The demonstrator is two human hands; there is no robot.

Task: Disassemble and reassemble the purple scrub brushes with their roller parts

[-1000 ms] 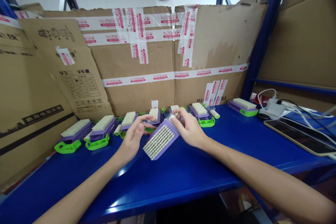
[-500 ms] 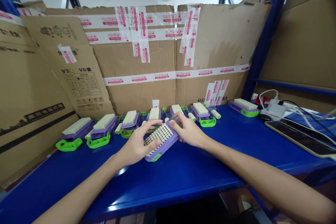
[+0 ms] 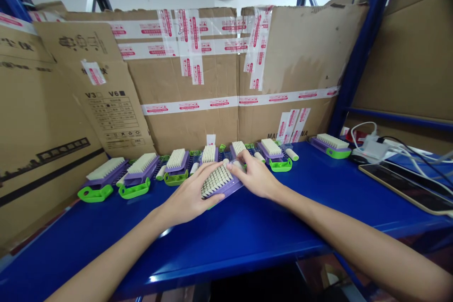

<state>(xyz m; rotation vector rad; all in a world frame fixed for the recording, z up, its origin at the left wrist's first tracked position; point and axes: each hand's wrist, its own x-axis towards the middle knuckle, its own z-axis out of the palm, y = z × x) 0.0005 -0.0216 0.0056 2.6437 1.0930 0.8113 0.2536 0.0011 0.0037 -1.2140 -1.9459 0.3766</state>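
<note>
A purple scrub brush (image 3: 217, 180) with cream bristles facing up is held between my two hands above the blue shelf. My left hand (image 3: 193, 193) wraps round its left end, thumb along the near side and fingers over the far side. My right hand (image 3: 260, 177) grips the right end, with the thumb laid on top. A whitish, partly clear piece shows by that thumb, and I cannot make out what it is. The green part beneath the brush is mostly hidden. Behind my hands stands a row of similar brushes, among them one (image 3: 141, 164) with a green end piece hanging open.
Small white rollers (image 3: 292, 154) lie between the brushes on the blue shelf (image 3: 226, 245). One brush (image 3: 331, 144) stands apart at the right. Near it are a phone (image 3: 403, 188) and a white charger (image 3: 373, 147) with cables. Taped cardboard (image 3: 191, 127) walls the back.
My left hand has slid forward over the brush's left end and now covers more of it. The brush has shifted slightly up and right, and its green end is mostly covered.
</note>
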